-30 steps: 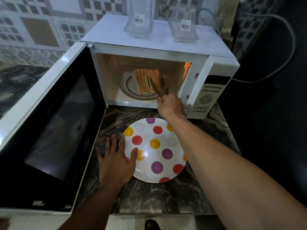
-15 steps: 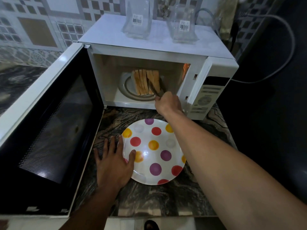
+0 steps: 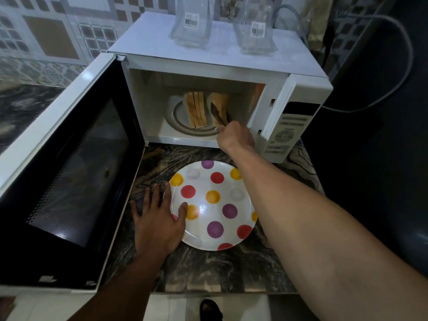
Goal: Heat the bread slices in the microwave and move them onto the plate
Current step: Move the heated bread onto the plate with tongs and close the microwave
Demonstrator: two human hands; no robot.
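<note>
The white microwave (image 3: 217, 63) stands with its door swung wide to the left. Several bread slices (image 3: 195, 110) stand on edge on the glass turntable (image 3: 176, 117) inside. My right hand (image 3: 236, 136) is at the cavity mouth, shut on wooden tongs (image 3: 217, 113) that pinch a slice (image 3: 220, 100) drawn a little to the right of the others. A white plate with coloured dots (image 3: 215, 181) lies on the counter in front of the microwave. My left hand (image 3: 157, 218) rests flat at the plate's left rim, thumb on the plate.
The open microwave door (image 3: 69, 170) fills the left side. Two clear glass containers (image 3: 192, 22) (image 3: 257, 26) stand on top of the microwave. A grey cable (image 3: 405, 42) runs at the right. The marble counter (image 3: 208, 269) ends near my body.
The tongs have gripped one slice and pulled it right, apart from the others. The view shifted slightly; my left hand stays on the plate.
</note>
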